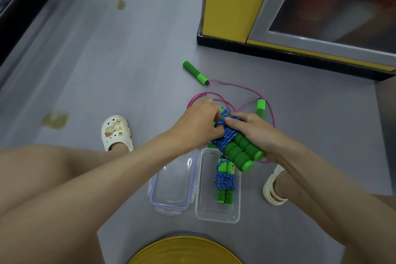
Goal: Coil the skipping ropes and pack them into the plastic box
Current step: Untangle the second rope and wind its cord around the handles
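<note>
While right fingers (235, 119) grip handles (238, 152), left fingers (215, 132) seemingly pinch rope (225, 136).

Bare arms, bare legs, pale clogs on both feet.
Both forearms show uncovered right down to the left hand (199, 122) and right hand (255, 133), and the legs are bare too. The left clog (116, 133) is off-white, dotted with vent holes and small beige and brown charms; the right clog (274, 186) is cream with a heel strap.
</note>
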A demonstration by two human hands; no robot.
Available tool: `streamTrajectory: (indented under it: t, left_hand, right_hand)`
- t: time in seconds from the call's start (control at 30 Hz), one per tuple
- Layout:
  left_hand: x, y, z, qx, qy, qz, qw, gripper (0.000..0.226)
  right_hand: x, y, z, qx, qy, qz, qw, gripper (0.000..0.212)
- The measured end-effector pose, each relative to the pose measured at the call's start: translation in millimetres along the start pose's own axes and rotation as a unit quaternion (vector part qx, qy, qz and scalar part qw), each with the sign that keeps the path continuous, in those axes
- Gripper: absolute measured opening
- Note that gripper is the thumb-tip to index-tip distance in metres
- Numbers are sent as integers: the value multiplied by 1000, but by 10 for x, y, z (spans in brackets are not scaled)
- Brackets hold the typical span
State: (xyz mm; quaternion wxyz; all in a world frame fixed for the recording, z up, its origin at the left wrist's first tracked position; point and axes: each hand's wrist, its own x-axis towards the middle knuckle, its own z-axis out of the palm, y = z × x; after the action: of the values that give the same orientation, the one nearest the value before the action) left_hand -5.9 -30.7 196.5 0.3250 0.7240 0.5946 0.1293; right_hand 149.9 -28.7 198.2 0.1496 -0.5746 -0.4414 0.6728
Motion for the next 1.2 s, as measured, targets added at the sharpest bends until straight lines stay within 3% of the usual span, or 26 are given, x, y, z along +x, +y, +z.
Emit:
streamTrajectory:
  t: [0.2,0.47,0.6,0.77,0.93,1.0,1.1,1.2]
  left_hand:
    - [8,79,109,78,37,-46,995,16]
    - [107,186,266,246,6,19,969,20]
    - [144,194,270,246,-4,51,968,19]
    - [242,50,256,135,-106,54,984,13]
    - [253,53,243,152,-152,29,976,5]
    - [222,61,251,174,-152,22,973,17]
    - [151,120,271,215,-120,18,969,7]
    - [121,140,317,235,-74,7,969,18]
  right_hand:
    - [57,37,101,27,60,50,997,18]
    - [115,60,165,25,140,85,986,18]
    - [135,59,115,43,164,94,981,13]
    - [106,43,8,3,148,130,980,20]
    - [113,115,13,-45,110,133,984,27]
    - [113,146,28,-44,101,135,985,24]
    - [105,175,64,-26,97,140,985,19]
    - [135,197,94,7,108,132,985,23]
